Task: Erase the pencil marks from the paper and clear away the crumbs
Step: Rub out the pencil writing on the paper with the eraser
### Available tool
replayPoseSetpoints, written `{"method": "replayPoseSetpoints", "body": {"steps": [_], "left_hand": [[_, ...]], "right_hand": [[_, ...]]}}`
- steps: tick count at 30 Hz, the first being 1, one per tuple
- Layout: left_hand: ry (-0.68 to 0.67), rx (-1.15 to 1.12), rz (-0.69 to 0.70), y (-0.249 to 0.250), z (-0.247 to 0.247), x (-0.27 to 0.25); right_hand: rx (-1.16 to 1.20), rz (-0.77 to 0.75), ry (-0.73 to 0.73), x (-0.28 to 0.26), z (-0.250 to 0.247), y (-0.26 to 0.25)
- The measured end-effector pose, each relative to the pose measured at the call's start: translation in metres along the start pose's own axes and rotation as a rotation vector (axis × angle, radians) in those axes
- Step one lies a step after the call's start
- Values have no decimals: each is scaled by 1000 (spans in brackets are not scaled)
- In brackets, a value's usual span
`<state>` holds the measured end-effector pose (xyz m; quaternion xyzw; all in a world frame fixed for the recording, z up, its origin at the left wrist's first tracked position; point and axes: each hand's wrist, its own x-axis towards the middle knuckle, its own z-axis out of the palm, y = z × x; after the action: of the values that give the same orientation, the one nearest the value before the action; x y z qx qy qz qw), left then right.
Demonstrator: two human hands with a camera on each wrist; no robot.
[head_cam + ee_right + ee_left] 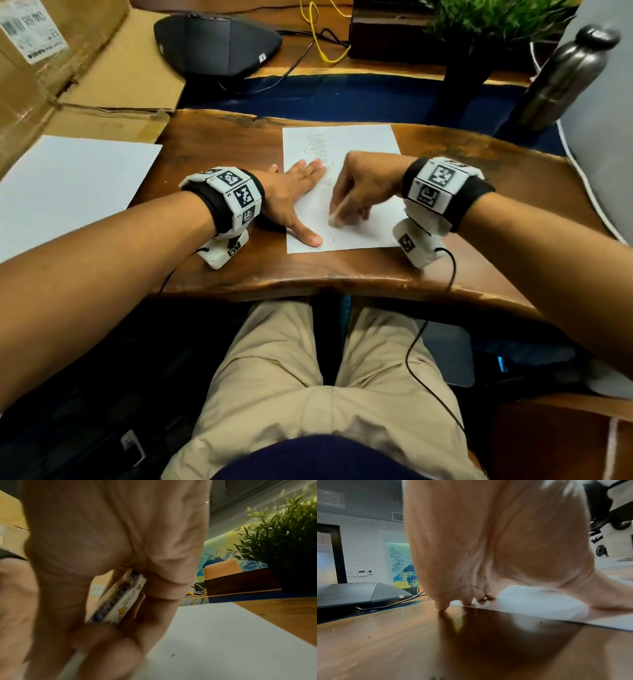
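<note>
A white sheet of paper [356, 144] with faint pencil marks [317, 142] near its far left lies on the wooden desk [219, 144]. My left hand [294, 192] lies flat, fingers spread, pressing the sheet's left edge; the little finger [441, 605] touches bare wood. My right hand [352, 202] pinches a white eraser [337, 217] in a printed sleeve [120, 601] and holds its tip down on the middle of the paper [223, 635]. A small dark crumb [172, 655] lies on the sheet. The view of the right hand is blurred.
A second blank sheet [68, 185] and cardboard box [68, 68] lie at the left. A black speaker device [212, 44] with cables sits at the back. A potted plant [479, 41] and steel bottle [561, 75] stand at the back right.
</note>
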<state>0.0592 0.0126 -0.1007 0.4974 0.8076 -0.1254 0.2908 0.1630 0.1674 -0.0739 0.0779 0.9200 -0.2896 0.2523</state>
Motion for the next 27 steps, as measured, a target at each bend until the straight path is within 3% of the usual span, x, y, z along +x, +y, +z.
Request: {"method": "replayPoseSetpoints", "body": {"steps": [2,3,6,8,14,18,23,27], "left_hand": [[1,1,4,2,0,-1],[4,2,4,3,0,-1],[1,-1,-1,4,-1,-2],[-1,-3,-6,4,-1,-3],[6,22,10,2,1,0],[40,50,31,1,1,0],[42,137,71,-8,4,2],[227,264,226,-6,3,-16]], "right_hand": [[-75,13,-89,-4,-2,-1],[-89,16,-59,0,-6,-2],[-33,34,228,21,-17,-7],[-27,24,298,25,-19,-4],[-39,-19,13,-8,-1,13],[116,76,209,-7,-15,35],[124,149,186,-1,-16,41],[146,150,180,1,-18,44]]}}
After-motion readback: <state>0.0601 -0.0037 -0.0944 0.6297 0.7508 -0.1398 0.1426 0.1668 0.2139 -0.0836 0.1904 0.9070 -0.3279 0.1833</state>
